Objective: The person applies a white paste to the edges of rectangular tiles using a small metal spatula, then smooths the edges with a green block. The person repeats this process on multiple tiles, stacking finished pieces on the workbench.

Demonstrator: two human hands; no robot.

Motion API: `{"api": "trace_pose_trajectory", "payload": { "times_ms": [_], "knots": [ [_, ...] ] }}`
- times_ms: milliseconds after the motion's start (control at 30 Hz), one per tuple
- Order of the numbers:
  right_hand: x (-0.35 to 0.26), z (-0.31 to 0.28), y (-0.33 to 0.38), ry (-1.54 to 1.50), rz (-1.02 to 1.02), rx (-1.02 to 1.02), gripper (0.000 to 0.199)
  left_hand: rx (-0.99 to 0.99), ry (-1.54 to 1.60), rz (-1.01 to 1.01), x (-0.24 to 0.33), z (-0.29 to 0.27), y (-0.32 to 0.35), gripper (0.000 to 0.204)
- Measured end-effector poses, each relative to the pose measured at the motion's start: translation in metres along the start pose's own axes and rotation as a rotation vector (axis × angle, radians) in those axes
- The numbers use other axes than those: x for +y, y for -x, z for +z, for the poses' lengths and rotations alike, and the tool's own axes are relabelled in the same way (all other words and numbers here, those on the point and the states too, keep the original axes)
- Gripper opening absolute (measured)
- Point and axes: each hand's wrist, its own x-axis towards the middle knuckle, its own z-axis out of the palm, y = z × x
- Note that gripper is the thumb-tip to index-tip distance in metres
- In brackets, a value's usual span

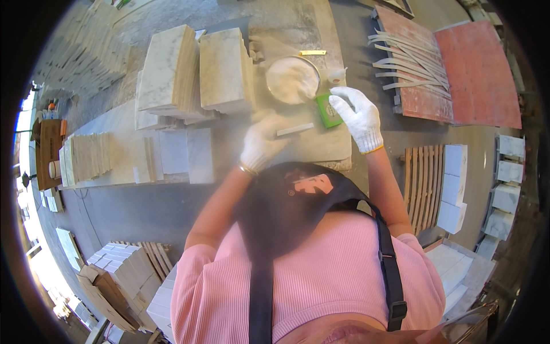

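My left hand [263, 139], in a white knit glove, is closed on a thin pale stone strip [295, 129] that juts out to its right. Haze softens the outline of its fingers. In the same kind of glove, my right hand [360, 117] pinches the edge of a flat green rectangular block [329, 111] with a dark mark on its face. The block is above and to the right of the strip, apart from it. Just beyond both hands, a round pan [293, 79] holds whitish material.
Stacks of grey-veined marble tiles [166, 69] stand left on the dusty worktable [321, 150]. A yellow strip [312, 53] lies past the pan. Off the table to the right, narrow pale strips [409, 63] rest on a red board [478, 74], with a slatted pallet [424, 183] nearer me.
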Motion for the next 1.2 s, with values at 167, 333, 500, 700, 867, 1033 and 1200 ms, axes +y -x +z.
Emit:
{"api": "trace_pose_trajectory", "payload": {
  "times_ms": [167, 333, 500, 700, 867, 1033, 1200],
  "knots": [
    [0.013, 0.034, -0.027, 0.423, 0.163, -0.258, 0.058, 0.122, -0.040, 0.091, -0.003, 0.005, -0.001, 0.029],
    [0.017, 0.058, -0.041, 0.596, 0.117, -0.415, 0.052, 0.145, -0.042, 0.116, 0.006, 0.001, 0.001, 0.031],
    [0.013, 0.035, -0.038, 0.555, 0.102, -0.329, 0.034, -0.008, -0.183, 0.010, 0.004, -0.003, 0.005, 0.048],
    [-0.006, 0.009, -0.004, -0.316, 0.207, -0.233, 0.033, 0.022, -0.159, 0.113, -0.004, 0.006, 0.005, 0.053],
    [-0.016, 0.022, 0.010, -0.472, 0.210, -0.249, 0.033, -0.014, -0.240, 0.106, 0.000, 0.013, 0.009, 0.055],
    [-0.014, 0.037, 0.013, -0.389, 0.140, -0.219, 0.032, 0.013, -0.241, 0.082, 0.003, 0.015, 0.010, 0.053],
    [-0.014, 0.044, 0.018, -0.357, 0.086, -0.167, 0.031, -0.038, -0.268, 0.086, 0.000, 0.016, 0.011, 0.053]
  ]
}}
